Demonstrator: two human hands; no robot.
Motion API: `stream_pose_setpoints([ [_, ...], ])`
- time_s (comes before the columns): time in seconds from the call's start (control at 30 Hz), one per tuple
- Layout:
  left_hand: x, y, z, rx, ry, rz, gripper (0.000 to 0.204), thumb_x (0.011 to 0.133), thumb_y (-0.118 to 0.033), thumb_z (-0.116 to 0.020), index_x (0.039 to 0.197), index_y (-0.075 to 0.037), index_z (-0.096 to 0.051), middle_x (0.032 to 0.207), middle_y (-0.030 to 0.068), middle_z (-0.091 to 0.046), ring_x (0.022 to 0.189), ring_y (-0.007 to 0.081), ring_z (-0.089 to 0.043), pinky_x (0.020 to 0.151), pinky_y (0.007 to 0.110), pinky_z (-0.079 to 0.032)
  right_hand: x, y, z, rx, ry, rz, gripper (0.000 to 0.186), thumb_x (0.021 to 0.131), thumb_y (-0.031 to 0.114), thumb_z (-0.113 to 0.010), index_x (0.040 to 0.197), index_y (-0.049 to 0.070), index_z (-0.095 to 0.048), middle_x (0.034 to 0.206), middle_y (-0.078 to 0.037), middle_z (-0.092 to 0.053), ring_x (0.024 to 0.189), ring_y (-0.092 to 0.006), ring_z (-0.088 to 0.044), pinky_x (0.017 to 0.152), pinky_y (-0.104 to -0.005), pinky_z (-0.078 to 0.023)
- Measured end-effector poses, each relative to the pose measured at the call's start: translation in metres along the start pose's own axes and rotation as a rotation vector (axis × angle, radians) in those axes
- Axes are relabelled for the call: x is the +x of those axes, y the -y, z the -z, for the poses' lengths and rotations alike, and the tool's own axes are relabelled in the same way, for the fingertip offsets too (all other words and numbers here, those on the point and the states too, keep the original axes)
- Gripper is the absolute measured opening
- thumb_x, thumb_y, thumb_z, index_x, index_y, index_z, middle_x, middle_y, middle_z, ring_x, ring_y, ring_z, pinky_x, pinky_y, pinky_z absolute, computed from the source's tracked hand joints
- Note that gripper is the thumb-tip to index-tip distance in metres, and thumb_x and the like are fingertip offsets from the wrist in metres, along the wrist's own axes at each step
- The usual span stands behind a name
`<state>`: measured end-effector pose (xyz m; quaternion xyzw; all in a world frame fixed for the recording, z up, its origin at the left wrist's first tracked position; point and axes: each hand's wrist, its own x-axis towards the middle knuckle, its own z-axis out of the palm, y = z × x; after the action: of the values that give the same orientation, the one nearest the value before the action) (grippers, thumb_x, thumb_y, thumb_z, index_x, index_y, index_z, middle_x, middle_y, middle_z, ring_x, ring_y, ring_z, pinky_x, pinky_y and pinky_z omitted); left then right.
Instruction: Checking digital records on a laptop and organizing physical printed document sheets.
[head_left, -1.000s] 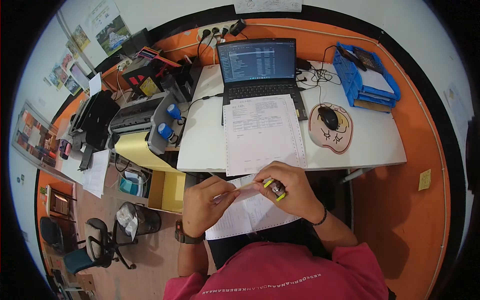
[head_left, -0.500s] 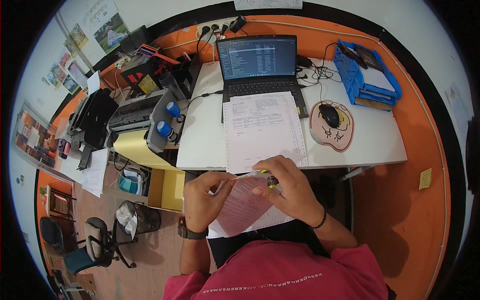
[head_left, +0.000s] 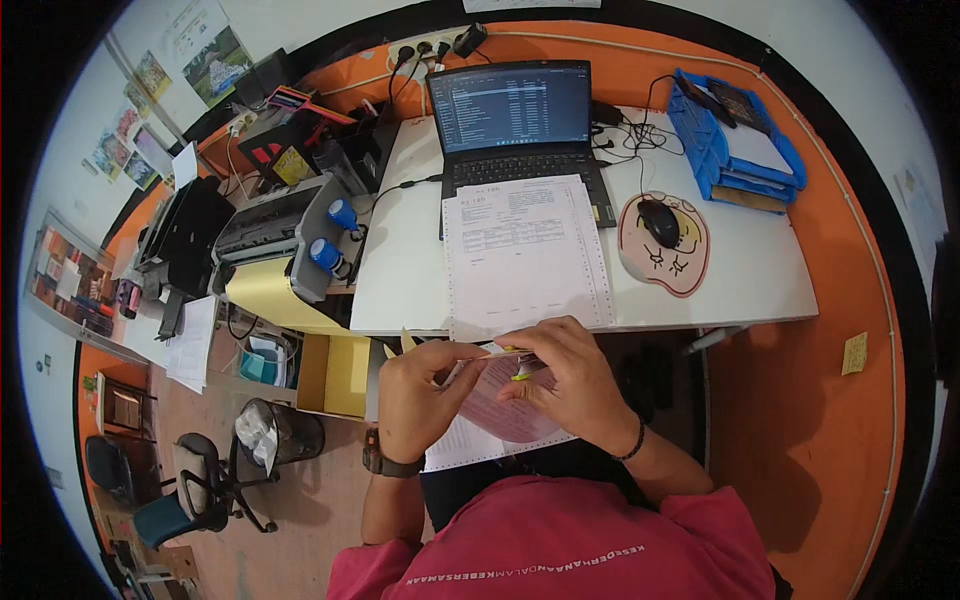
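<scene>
Between the hands (head_left: 412, 400) hangs pink paper (head_left: 503, 408), left pinching it, right (head_left: 580, 385) gripping a tool (head_left: 520, 378).

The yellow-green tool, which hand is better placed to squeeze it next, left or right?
Probably the right hand: it already holds the yellow-green tool, near the upper edge of the pink sheet. The left hand is busy pinching that sheet, left of the tool.

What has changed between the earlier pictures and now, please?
The pink sheet, seen nearly edge-on at first, now shows its printed face. The small yellow-green tool in the right hand has moved left, to the sheet's upper edge. The left hand still holds the sheet; laptop and mouse stayed put.
</scene>
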<state>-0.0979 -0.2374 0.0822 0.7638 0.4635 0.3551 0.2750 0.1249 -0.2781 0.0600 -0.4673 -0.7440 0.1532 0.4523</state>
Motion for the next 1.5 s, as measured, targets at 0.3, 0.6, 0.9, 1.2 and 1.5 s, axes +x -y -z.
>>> stream_pose_setpoints([
  [0.3, 0.006, -0.022, -0.019, 0.122, 0.091, -0.039, 0.014, 0.090, -0.013, -0.083, 0.103, -0.009, -0.082, 0.071, 0.0092, -0.068, 0.056, 0.0153, -0.062, 0.053, 0.032, -0.044, -0.012, -0.024, -0.001, -0.060, -0.045, -0.066, 0.068, 0.075, 0.033, -0.094, 0.135, 0.013, -0.069, 0.099, -0.008, -0.074, 0.091, -0.0281, -0.068, 0.086, -0.0430, -0.053],
  [0.6, 0.092, 0.019, -0.020, -0.222, -0.107, 0.007, 0.021, 0.101, -0.012, -0.070, 0.118, 0.001, -0.067, 0.087, 0.0094, -0.072, 0.083, 0.0126, -0.065, 0.069, 0.030, -0.052, -0.046, -0.044, 0.096, 0.166, -0.499, -0.442, 0.076, 0.089, 0.017, -0.089, 0.155, 0.008, -0.053, 0.120, -0.013, -0.074, 0.109, -0.0214, -0.070, 0.099, -0.0370, -0.057],
  [0.9, 0.202, 0.152, -0.060, 0.165, -0.381, 0.025, 0.033, 0.100, -0.019, -0.068, 0.128, -0.001, -0.067, 0.109, 0.0186, -0.078, 0.102, 0.0377, -0.074, 0.090, 0.042, -0.058, -0.057, -0.150, 0.161, -0.581, -0.263, -0.416, 0.047, 0.089, 0.013, -0.086, 0.132, 0.005, -0.070, 0.118, -0.019, -0.072, 0.111, -0.0364, -0.068, 0.098, -0.0441, -0.055],
  [1.2, -0.040, 0.081, -0.037, -0.218, 0.506, 0.258, 0.023, 0.102, -0.023, -0.071, 0.112, -0.003, -0.077, 0.100, 0.0142, -0.080, 0.089, 0.0311, -0.077, 0.085, 0.041, -0.060, -0.078, -0.171, 0.151, -0.861, -0.318, -0.234, 0.035, 0.095, 0.013, -0.078, 0.128, 0.002, -0.072, 0.131, -0.017, -0.069, 0.120, -0.0394, -0.063, 0.104, -0.0487, -0.052],
  [1.5, -0.054, 0.225, -0.089, 0.681, 0.205, 0.185, 0.033, 0.101, -0.029, -0.066, 0.126, -0.009, -0.072, 0.123, 0.0187, -0.075, 0.125, 0.0389, -0.066, 0.110, 0.059, -0.046, -0.123, -0.081, -0.037, -0.190, 0.024, 0.152, 0.027, 0.075, -0.007, -0.074, 0.097, 0.009, -0.076, 0.106, -0.006, -0.072, 0.107, -0.0303, -0.067, 0.093, -0.0443, -0.056],
])
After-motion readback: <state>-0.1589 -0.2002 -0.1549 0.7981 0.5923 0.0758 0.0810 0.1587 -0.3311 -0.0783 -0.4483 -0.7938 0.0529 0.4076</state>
